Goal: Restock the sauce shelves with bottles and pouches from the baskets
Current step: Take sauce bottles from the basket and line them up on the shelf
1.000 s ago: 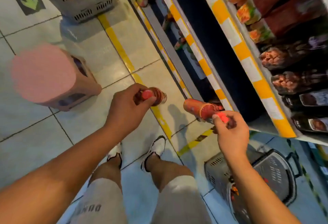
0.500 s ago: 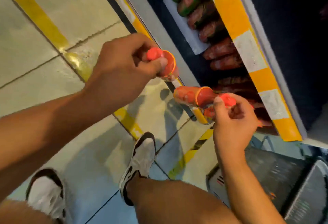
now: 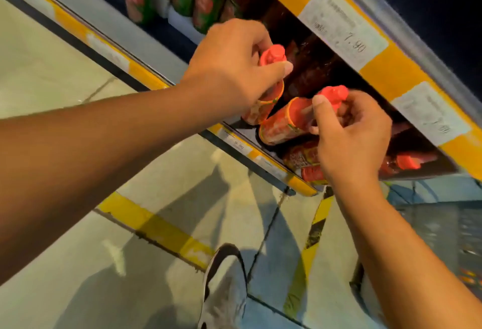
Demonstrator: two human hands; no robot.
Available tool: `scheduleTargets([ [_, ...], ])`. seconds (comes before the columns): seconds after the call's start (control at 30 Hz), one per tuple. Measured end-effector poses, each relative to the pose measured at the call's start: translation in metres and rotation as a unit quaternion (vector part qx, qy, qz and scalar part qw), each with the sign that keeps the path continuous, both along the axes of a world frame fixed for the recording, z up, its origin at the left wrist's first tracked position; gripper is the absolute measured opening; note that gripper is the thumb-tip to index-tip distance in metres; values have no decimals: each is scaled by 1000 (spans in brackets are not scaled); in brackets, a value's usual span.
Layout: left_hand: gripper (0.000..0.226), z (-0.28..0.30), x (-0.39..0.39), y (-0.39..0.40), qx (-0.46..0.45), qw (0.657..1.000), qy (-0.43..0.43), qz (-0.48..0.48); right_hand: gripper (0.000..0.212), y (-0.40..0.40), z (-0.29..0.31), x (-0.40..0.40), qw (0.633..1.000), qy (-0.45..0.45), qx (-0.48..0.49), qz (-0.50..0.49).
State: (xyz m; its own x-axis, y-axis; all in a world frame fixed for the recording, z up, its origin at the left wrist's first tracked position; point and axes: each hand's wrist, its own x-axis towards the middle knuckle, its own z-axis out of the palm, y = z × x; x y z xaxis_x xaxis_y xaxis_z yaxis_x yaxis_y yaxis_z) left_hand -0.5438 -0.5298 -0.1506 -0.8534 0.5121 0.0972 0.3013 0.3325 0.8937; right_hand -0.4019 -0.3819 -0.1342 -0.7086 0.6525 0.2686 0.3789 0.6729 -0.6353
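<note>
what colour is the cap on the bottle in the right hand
Red-pink cap, clearest in the head view.

Bright floor (image 3: 78, 237) with soft shadows, dark shelf recess (image 3: 313, 67), motion blur, wide-angle edge distortion

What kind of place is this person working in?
Most likely a supermarket aisle. Yellow shelf edges carry a price tag reading 7.90, rows of red-capped sauce bottles fill the shelf, and each hand, left hand and right hand, is holding another bottle at the shelf.

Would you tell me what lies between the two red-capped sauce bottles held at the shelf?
Nothing: in the head view, left bottle and right bottle nearly touch.
</note>
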Motion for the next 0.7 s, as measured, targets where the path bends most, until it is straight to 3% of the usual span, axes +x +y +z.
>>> scheduleTargets([
  [0.13, 35, -3, -4, 25, -58, 997, 28, -31, 34, 3, -13, -17, 998, -18, -45, -30],
  [0.33, 42, -21, -12, 44, -37, 998, 50, -33, 21, 5, -26, -26, 991, 9, -117, -62],
  [0.53, 70, -33, -12, 70, -100, 990, 74, -66, 34, 10, -48, -21, 983, -85, -132, -96],
  [0.63, 44, -45, -10, 76, -139, 986, 50, -78, 38, 11, -62, -16, 976, -134, -154, -81],
  [0.7, 44, -53, -6, 75, -149, 987, 19, -64, 38, 9, -75, -16, 972, -145, -162, -90],
])
